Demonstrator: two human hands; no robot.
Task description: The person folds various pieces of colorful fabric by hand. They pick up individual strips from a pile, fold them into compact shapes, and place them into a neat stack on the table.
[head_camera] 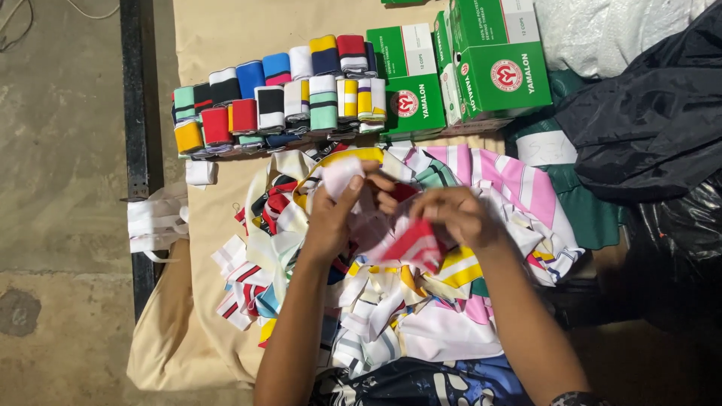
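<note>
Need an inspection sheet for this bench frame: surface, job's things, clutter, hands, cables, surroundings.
Surface: tan cloth-covered table, mostly buried under fabric.
Job's things: red and white fabric strip held between both hands; heap of striped fabric strips beneath.
Clutter: rows of folded coloured bands; green boxes; black plastic bag.
Hands: left hand pinches a white piece; right hand grips the red strip.
Cables: thin cord on the floor, top left.
Surroundings: concrete floor; black metal bar along the table edge.
</note>
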